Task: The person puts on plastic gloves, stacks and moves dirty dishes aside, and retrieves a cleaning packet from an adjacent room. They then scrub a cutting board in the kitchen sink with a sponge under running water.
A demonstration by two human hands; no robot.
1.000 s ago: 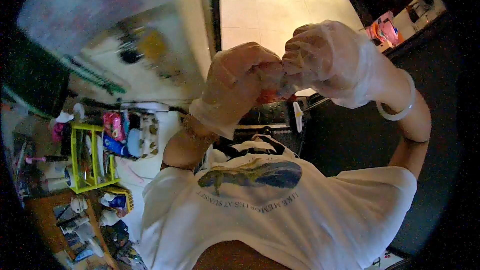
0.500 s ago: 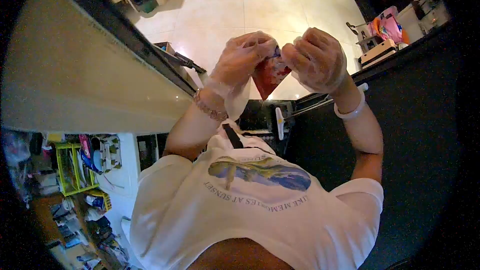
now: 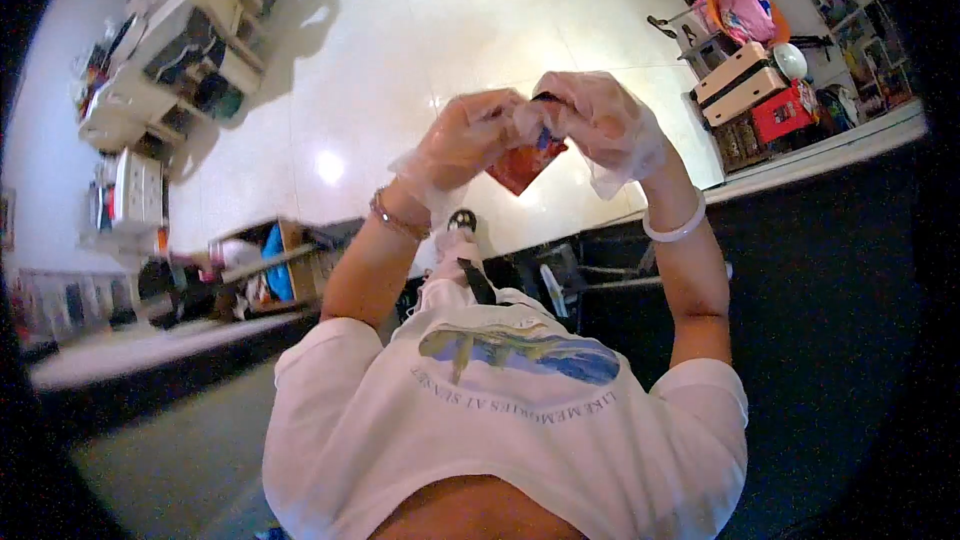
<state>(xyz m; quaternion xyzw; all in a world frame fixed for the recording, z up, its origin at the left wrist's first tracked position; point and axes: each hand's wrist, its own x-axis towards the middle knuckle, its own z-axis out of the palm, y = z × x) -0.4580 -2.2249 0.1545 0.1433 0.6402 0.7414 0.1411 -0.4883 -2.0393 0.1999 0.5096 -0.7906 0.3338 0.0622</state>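
A small red packet (image 3: 515,172) hangs point-down between my hands at chest height, its upper part hidden by fingers. What it contains I cannot make out. My left hand (image 3: 472,132), in a thin clear plastic glove, is closed on the packet's upper left side. Close beside it, my right hand (image 3: 603,128), gloved the same way, has its fingers curled and pinched at the packet's top right. A dark blue bit shows between the fingertips. Both hands are held in the air over the pale floor.
Pale floor tiles (image 3: 390,50) spread ahead through a doorway. To the right stand a peach suitcase (image 3: 742,85) and a red box (image 3: 784,112). White furniture (image 3: 190,20) is at the far left. An open cardboard box (image 3: 293,265) lies nearer, and a dark panel (image 3: 800,340) borders my right side.
My view has swung, and I have come further into the doorway, with the furniture on the left now showing. My hands have drawn closer together on the red packet.
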